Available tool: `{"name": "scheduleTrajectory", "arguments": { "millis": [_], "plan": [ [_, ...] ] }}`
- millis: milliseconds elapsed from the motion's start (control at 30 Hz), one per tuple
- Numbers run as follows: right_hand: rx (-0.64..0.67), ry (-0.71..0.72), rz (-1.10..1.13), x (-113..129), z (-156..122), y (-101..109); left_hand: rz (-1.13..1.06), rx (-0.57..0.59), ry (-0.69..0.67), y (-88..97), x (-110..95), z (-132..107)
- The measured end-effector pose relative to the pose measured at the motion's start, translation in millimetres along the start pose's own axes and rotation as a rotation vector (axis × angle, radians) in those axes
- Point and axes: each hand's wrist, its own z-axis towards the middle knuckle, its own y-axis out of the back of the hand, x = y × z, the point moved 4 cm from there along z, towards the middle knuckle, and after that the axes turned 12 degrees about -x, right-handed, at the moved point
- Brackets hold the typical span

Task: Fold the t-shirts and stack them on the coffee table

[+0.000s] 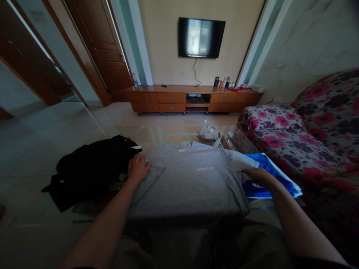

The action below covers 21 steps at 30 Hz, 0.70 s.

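A grey T-shirt [190,179] with small white lettering lies spread flat on a glass table [157,136] in front of me. My left hand [138,167] rests on its left sleeve, fingers together and laid flat. My right hand [259,174] lies at the shirt's right sleeve edge, fingers stretched out flat over the cloth and a blue sheet [269,179]. Neither hand holds anything.
A black garment [89,172] lies bunched on the table's left. A flowered sofa [314,138] stands at the right. Small items [209,133] sit at the table's far end. A wooden TV cabinet [193,99] and wall television [201,37] are at the back.
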Motion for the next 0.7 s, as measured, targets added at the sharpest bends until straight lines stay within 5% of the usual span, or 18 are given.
{"name": "scheduleTrajectory", "arguments": {
  "millis": [167,433,567,700],
  "plan": [
    [0.001,-0.115,0.261,9,-14,5,-0.004,0.008,0.012,-0.5,1,0],
    [-0.088,-0.065,0.261,8,-13,-2,-0.007,0.001,0.010,-0.3,0,-1],
    [-0.095,-0.078,0.163,-2,0,0,-0.021,0.011,0.018,1.8,0,-1],
    [-0.144,0.003,-0.206,-4,12,10,-0.036,0.003,0.016,4.1,-1,-1]
  ]
}}
